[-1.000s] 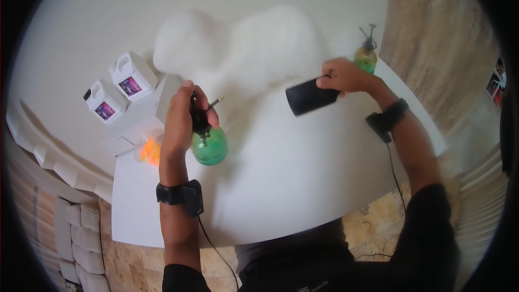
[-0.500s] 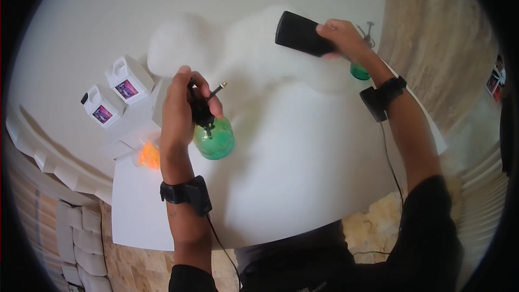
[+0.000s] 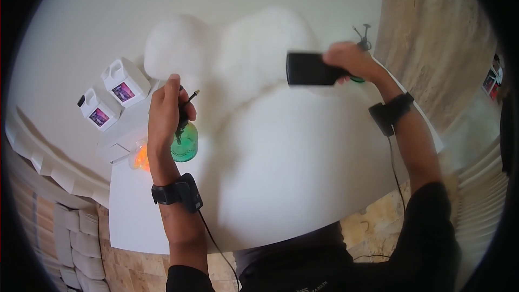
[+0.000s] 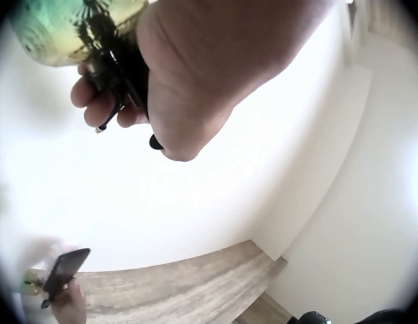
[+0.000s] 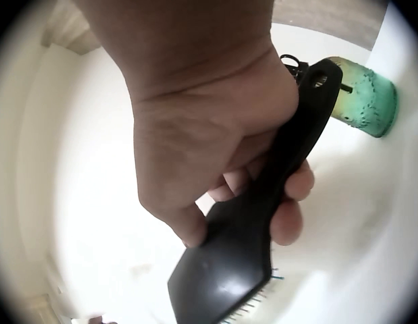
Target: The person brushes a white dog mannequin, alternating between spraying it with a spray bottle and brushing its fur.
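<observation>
My left hand [image 3: 164, 121] grips a green-tinted spray bottle [image 3: 186, 146] by its black pump head, the thin brass-tipped nozzle pointing up and to the right. In the left wrist view my fingers wrap round that dark pump. A black paddle hairbrush [image 3: 308, 69] is held by its handle in my right hand [image 3: 354, 60]. Its smooth back faces up, and in the right wrist view bristles [image 5: 253, 304] show along the lower edge. Just beyond the brush lies a large white fluffy mass [image 3: 265, 38], rounded in two lobes; the brush overlaps its near right part in the head view.
A second yellow-green spray bottle [image 5: 371, 101] stands behind my right hand. Two white jugs [image 3: 127, 81] with purple labels stand at the left, near a clear container [image 3: 140, 157] of something orange. The white table [image 3: 292, 184] ends close to my body. Cables hang from both wrist cameras.
The hairbrush rose over the white mass, then came back down toward its near edge. My left hand with the spray bottle has shifted a little to the left.
</observation>
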Available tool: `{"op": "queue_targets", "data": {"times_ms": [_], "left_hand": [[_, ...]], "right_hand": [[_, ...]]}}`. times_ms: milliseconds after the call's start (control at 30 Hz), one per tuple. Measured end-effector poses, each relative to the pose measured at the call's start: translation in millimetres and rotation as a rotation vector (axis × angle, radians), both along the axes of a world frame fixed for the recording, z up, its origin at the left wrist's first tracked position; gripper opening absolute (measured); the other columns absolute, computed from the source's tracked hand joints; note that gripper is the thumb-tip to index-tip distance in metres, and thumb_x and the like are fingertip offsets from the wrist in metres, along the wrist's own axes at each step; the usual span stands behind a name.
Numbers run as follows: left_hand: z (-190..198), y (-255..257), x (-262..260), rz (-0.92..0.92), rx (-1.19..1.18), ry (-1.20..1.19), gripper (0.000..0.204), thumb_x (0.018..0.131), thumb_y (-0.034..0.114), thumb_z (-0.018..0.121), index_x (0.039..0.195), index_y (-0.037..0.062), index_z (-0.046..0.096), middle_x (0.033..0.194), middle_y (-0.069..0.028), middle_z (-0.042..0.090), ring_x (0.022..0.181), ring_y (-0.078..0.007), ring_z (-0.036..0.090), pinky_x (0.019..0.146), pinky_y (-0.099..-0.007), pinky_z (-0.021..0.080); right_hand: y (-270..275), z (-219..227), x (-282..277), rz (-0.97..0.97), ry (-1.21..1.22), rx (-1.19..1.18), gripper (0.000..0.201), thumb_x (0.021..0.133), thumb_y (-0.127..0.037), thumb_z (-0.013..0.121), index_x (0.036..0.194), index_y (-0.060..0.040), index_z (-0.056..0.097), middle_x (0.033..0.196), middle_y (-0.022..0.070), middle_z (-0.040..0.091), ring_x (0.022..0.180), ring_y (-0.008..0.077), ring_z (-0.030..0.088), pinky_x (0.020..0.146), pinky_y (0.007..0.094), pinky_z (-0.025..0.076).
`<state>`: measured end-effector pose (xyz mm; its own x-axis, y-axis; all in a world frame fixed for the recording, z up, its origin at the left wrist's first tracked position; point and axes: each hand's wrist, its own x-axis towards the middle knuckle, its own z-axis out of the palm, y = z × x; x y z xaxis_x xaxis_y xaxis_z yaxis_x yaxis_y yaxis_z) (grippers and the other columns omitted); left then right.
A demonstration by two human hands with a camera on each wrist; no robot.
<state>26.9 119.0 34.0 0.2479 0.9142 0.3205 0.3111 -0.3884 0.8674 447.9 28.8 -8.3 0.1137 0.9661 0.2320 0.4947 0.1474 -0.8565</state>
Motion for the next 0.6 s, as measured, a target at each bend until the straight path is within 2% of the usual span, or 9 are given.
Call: {"op": "queue_targets", "data": {"times_ms": [33,167,267,333,400,433,600], "left_hand": [[-0.1,-1.0,-0.2,0.004,0.000,-0.026,0.051,0.102,0.052,0.044,0.075,0.0088,0.050,0.058,-0.0090,0.056,0.050,-0.0178,0.055,0.051,-0.0299,0.042],[-0.1,-5.0,-2.7,0.015,0.041,-0.096,0.050,0.102,0.051,0.045,0.074,0.0094,0.050,0.058,-0.0088,0.056,0.050,-0.0177,0.055,0.051,-0.0299,0.042],[1.6,-7.0,-5.8,0.037,0.059,-0.140,0.050,0.102,0.051,0.045,0.074,0.0097,0.050,0.058,-0.0090,0.057,0.050,-0.0178,0.055,0.051,-0.0302,0.042],[5.6,-8.2,-9.8,0.049,0.046,-0.154,0.051,0.102,0.051,0.045,0.073,0.0093,0.050,0.057,-0.0084,0.056,0.050,-0.0167,0.054,0.051,-0.0298,0.040],[-0.3,-5.9,-9.8,0.071,0.050,-0.167,0.052,0.102,0.051,0.044,0.072,0.0088,0.050,0.057,-0.0078,0.055,0.050,-0.0157,0.053,0.052,-0.0294,0.039],[-0.5,-4.6,-11.8,0.062,0.052,-0.155,0.052,0.102,0.051,0.044,0.072,0.0085,0.050,0.057,-0.0079,0.056,0.050,-0.0156,0.053,0.052,-0.0295,0.039],[3.3,1.9,-16.9,0.004,0.011,-0.068,0.052,0.100,0.054,0.045,0.074,0.0091,0.051,0.058,-0.0096,0.057,0.051,-0.0177,0.055,0.052,-0.0305,0.042]], "right_hand": [[2.7,12.2,-5.0,0.001,0.081,0.045,0.041,0.096,-0.043,0.070,0.082,-0.0065,0.059,0.071,0.0045,0.065,0.051,0.0130,0.063,0.044,0.0260,0.044],[29.8,29.0,-15.5,-0.122,0.180,0.351,0.051,0.095,-0.054,0.069,0.082,-0.0058,0.059,0.069,0.0015,0.053,0.055,0.0157,0.065,0.045,0.0257,0.042],[41.8,27.8,-15.2,-0.135,0.179,0.364,0.051,0.095,-0.054,0.069,0.081,-0.0059,0.057,0.069,0.0021,0.053,0.055,0.0152,0.065,0.045,0.0260,0.043],[38.0,24.5,-18.3,-0.144,0.151,0.333,0.050,0.095,-0.051,0.070,0.079,-0.0057,0.056,0.068,0.0025,0.055,0.053,0.0136,0.063,0.044,0.0250,0.044],[32.6,10.5,-19.7,-0.162,0.014,0.209,0.048,0.095,-0.047,0.071,0.079,-0.0051,0.055,0.066,0.0021,0.056,0.050,0.0115,0.061,0.044,0.0231,0.044],[35.6,-3.0,-14.3,-0.161,0.025,0.180,0.046,0.095,-0.045,0.072,0.080,-0.0046,0.055,0.065,0.0012,0.055,0.049,0.0098,0.059,0.042,0.0219,0.044],[7.9,-32.5,-13.3,-0.082,-0.151,-0.022,0.045,0.092,-0.041,0.074,0.086,0.0018,0.060,0.067,0.0032,0.056,0.050,0.0128,0.061,0.045,0.0256,0.048]]}}
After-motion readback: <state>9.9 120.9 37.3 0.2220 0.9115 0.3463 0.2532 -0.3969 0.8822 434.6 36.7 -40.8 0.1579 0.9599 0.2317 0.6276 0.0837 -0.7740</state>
